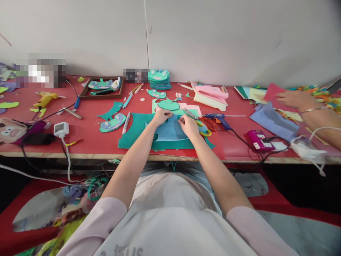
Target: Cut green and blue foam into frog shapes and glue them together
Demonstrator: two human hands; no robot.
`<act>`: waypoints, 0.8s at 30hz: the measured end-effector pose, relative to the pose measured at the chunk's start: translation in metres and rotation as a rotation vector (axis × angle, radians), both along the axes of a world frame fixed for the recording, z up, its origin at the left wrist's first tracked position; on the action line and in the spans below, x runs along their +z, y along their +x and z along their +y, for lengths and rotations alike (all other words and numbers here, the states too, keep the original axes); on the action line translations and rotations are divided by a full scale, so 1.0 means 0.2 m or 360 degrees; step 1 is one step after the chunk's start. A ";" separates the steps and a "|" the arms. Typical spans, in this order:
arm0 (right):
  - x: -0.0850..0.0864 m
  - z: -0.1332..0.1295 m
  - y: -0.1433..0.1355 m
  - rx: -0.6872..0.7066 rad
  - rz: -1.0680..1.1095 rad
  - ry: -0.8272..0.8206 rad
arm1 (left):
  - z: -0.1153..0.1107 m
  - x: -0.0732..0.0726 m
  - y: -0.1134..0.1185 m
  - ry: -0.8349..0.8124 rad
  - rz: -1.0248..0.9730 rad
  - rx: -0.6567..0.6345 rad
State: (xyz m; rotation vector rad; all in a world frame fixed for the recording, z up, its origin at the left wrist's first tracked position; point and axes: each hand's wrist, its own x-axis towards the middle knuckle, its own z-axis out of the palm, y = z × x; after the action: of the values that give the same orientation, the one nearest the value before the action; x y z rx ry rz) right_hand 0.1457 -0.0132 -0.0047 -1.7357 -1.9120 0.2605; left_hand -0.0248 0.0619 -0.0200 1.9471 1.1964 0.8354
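Note:
A light blue craft sheet (172, 128) lies over larger teal sheets (137, 122) at the table's front edge. Its upper left edge is pinched between the closed fingers of my left hand (162, 116). My right hand (188, 126) has its fingers closed on the upper right edge of the same sheet. Just beyond my hands is a green rounded cutout (168, 105) on pale green and pink pieces. Scissors with yellow handles (205, 133) lie right beside my right hand, their handles partly covered. A white pen (126, 122) rests on the teal sheet's left side.
A blue glue gun (218, 118) and a purple power strip (259, 140) with cables are on the right. Another person's hand (295, 100) reaches in over coloured sheets. Finished-looking frog-like faces (113, 123), a brown tray (102, 96) and a yellow glue gun (45, 99) are leftward.

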 end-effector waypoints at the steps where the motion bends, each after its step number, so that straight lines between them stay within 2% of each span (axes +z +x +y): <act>1: 0.00 0.00 0.00 -0.0018 0.0026 0.0009 | 0.00 0.00 0.00 -0.0001 -0.0027 0.0001; 4: 0.00 0.00 -0.01 -0.0045 0.0141 0.0105 | 0.00 0.00 -0.01 0.0027 -0.0091 -0.0002; 8: 0.00 0.00 -0.02 0.0030 0.0349 0.0275 | 0.01 0.00 -0.01 0.0021 -0.0131 -0.0004; 11: -0.01 0.01 -0.03 0.0084 0.0533 0.0171 | 0.00 0.01 -0.01 0.0017 -0.0148 -0.0031; 17: -0.05 0.06 -0.03 0.0026 0.0820 -0.0059 | 0.02 -0.01 -0.01 -0.0008 -0.0143 -0.0040; 24: -0.06 0.07 -0.02 0.0049 0.0819 -0.0103 | 0.02 -0.01 -0.01 -0.0032 -0.0175 -0.0027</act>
State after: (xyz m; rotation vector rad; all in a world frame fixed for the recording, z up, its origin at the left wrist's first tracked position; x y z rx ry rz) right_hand 0.1421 0.0017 -0.0168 -1.4935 -1.5637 0.7125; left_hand -0.0261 0.0664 -0.0222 1.8677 1.1178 0.9059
